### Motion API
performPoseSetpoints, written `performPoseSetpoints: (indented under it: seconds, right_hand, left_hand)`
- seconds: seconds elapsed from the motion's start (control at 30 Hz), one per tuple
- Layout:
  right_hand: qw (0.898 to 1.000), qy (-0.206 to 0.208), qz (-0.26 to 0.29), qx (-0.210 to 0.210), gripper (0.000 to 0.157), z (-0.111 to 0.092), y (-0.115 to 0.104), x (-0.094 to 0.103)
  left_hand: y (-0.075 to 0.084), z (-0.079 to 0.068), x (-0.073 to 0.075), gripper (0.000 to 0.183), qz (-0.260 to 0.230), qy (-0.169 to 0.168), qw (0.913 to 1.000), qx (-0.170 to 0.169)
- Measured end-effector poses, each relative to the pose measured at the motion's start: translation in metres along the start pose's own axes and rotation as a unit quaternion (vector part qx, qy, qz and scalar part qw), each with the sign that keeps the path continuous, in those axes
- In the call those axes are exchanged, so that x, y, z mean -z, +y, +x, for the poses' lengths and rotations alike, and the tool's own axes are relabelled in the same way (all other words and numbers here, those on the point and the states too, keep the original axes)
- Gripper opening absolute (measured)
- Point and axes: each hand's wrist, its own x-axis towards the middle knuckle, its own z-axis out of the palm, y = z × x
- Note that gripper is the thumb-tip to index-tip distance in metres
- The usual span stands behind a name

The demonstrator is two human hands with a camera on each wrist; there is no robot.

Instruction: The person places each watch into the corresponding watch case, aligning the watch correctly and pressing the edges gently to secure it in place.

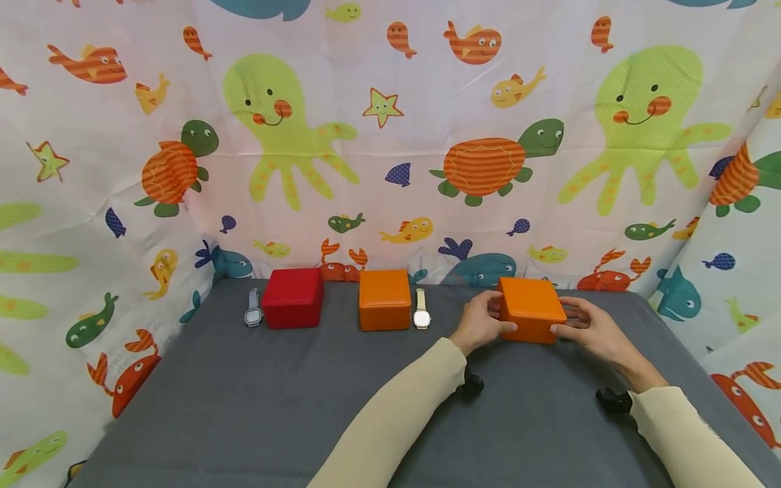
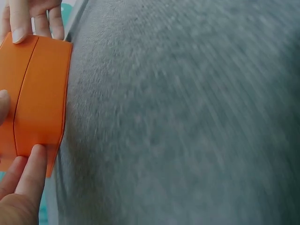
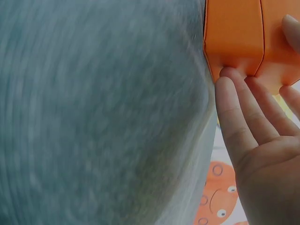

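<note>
An orange box [image 1: 529, 308] with a lid seam stands at the back right of the table, with a hand on either side. On its left side are the fingers of my left hand [image 1: 477, 324], the thumb against the front. My right hand [image 1: 601, 333] holds the opposite side, fingertips on the side face and thumb at the front corner. The left wrist view shows the box [image 2: 42, 98] between both hands. Nearly straight right fingers [image 3: 246, 105] touch its side in the right wrist view.
Left of my hands stand a second orange box [image 1: 384, 300] and a red box [image 1: 293, 299]. A white-faced watch with a cream strap [image 1: 422, 310] lies beside the orange one, a grey watch [image 1: 253, 308] beside the red. A sea-animal curtain [image 1: 403, 224] borders the grey table [image 1: 274, 407].
</note>
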Motion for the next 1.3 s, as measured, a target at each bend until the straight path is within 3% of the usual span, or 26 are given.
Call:
performPoseSetpoints:
  seconds: [0.3,0.57,0.73,0.87,1.07,1.3]
  right_hand:
    - [1.000,0.001,-0.001,-0.005,0.079,0.003,0.006,0.004]
    - [1.000,-0.003,-0.003,-0.006,0.079,0.005,0.002,0.005]
    - [1.000,0.002,-0.009,-0.014,0.084,0.003,-0.006,0.004]
    - [0.998,0.025,-0.054,-0.029,0.093,-0.002,-0.012,-0.001]
    - [0.988,0.098,-0.122,-0.018,0.093,-0.012,-0.028,-0.013]
    - [0.979,0.157,-0.129,0.032,0.074,-0.016,-0.062,-0.035]
  left_hand:
    - [0.005,0.004,-0.008,0.063,0.005,0.012,0.9999,0.008]
    - [0.009,0.004,-0.005,0.062,0.016,0.018,0.9996,0.016]
    - [0.010,-0.004,0.000,0.060,0.023,0.001,0.9996,0.018]
    - [0.010,-0.015,0.006,0.058,0.027,-0.018,0.9994,0.012]
    - [0.010,-0.036,0.026,0.055,0.032,-0.047,0.9980,-0.030]
    - [0.000,-0.064,0.065,0.051,0.030,-0.063,0.9943,-0.080]
